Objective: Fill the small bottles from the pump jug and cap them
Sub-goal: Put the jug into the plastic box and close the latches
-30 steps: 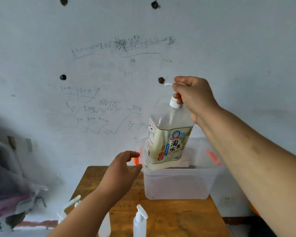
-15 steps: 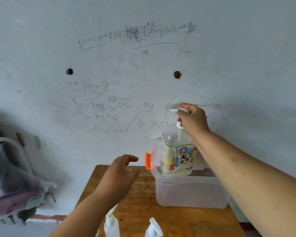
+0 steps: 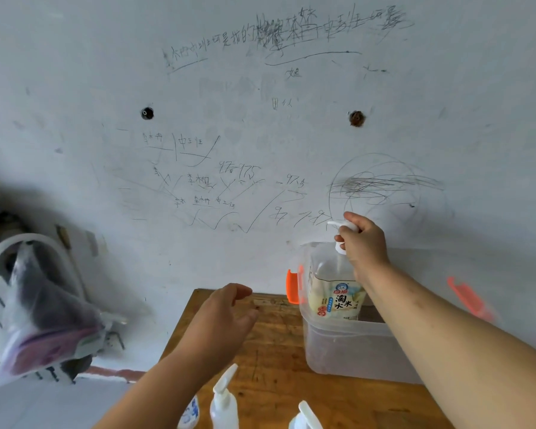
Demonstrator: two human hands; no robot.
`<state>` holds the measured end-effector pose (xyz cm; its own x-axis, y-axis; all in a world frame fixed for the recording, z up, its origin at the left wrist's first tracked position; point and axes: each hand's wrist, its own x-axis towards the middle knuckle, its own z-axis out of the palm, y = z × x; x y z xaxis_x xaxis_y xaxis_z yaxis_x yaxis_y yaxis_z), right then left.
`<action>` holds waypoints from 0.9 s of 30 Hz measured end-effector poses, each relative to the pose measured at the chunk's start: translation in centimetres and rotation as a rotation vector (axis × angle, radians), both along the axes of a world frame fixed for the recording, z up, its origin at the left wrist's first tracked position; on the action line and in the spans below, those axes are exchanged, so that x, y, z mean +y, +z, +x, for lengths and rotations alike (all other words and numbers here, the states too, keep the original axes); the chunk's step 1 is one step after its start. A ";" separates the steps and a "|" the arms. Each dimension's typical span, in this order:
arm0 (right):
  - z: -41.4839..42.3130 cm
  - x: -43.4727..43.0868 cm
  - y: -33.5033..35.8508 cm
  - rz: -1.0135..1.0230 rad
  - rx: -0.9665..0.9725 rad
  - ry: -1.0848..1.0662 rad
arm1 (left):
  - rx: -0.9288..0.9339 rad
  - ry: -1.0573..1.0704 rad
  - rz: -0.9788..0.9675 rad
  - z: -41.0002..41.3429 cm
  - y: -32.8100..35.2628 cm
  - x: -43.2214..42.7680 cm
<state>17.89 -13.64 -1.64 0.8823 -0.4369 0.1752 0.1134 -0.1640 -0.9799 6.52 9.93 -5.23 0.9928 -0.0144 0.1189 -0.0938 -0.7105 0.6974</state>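
Bare left hand (image 3: 226,317) and right hand (image 3: 364,243); both forearms bare to frame edge

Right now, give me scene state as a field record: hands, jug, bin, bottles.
pump jug: upright, lower part inside the clear bin; resting or held up, cannot tell
right hand: grips the pump jug's pump head
left hand: open, holds nothing, above the wooden table
clear bin: on the wooden table, orange latches
small bottles: at the near table edge, pump tops on, cut off by the frame
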 end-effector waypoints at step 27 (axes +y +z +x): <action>-17.5 4.3 -2.6 -1.218 0.554 0.684 | 0.292 -0.006 0.647 -3.3 -0.6 0.4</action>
<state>0.41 -9.31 -4.20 0.9246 0.2389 -0.2967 0.1739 -0.9577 -0.2293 3.27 10.35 -5.86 0.9825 0.0021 -0.1861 0.0273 -0.9908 0.1325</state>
